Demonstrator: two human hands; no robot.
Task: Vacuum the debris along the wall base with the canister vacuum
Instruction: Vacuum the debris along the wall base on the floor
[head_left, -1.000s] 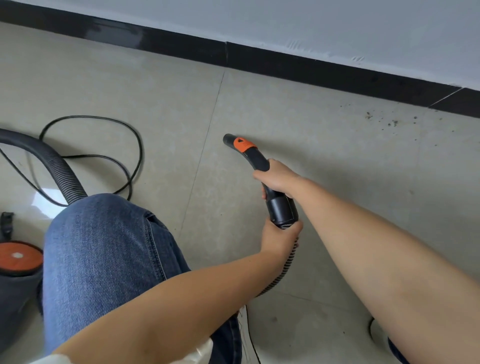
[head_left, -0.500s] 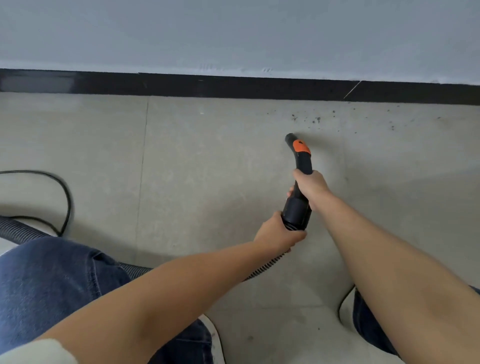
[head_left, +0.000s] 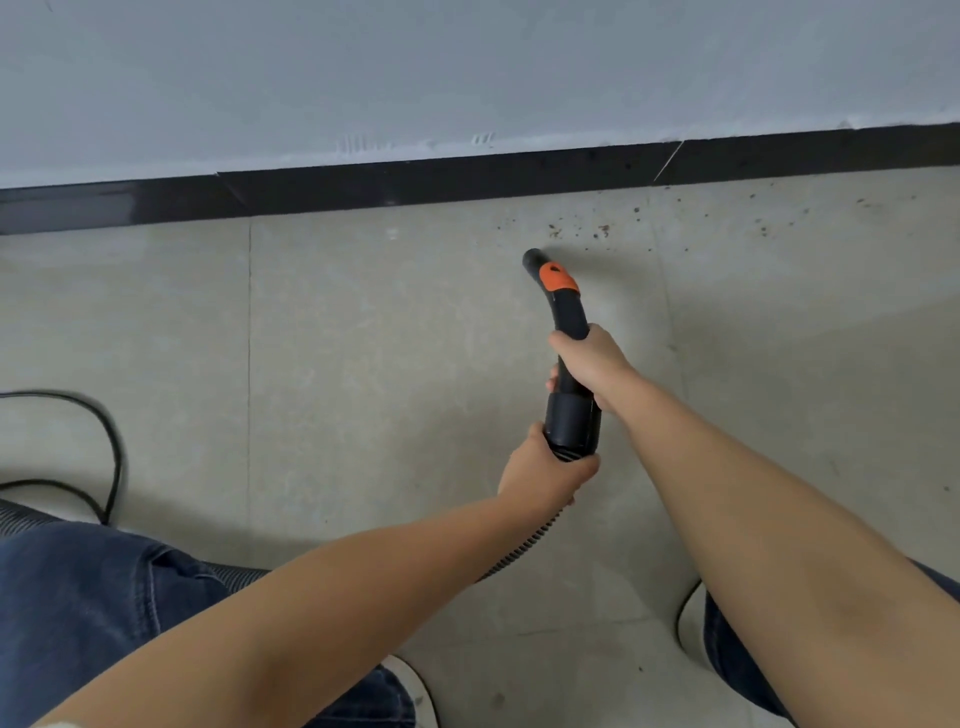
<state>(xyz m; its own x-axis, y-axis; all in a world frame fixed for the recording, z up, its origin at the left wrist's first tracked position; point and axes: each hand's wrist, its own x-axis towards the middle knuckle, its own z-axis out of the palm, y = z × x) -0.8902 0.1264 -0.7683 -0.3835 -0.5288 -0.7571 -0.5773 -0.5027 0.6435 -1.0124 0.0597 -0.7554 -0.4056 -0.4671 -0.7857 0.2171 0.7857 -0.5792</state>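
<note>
The black vacuum nozzle (head_left: 563, 306) with an orange tab curves toward the wall, its open tip a short way in front of the debris. My right hand (head_left: 589, 366) grips the nozzle's handle. My left hand (head_left: 545, 473) is closed around the ribbed hose (head_left: 524, 545) just behind the black collar. Dark debris specks (head_left: 602, 228) lie scattered on the beige floor tile close to the black baseboard (head_left: 415, 184), spreading off to the right. The canister itself is out of view.
A grey wall (head_left: 467, 67) rises above the baseboard. A black power cord (head_left: 111, 441) loops on the floor at left, next to a stretch of hose. My jeans-clad knees and white shoes (head_left: 415, 686) fill the bottom of the view.
The view has swung right and closer to the wall. The nozzle tip has moved nearer to the debris, and the canister and most of the cord have left the view. Both hands keep their hold.
</note>
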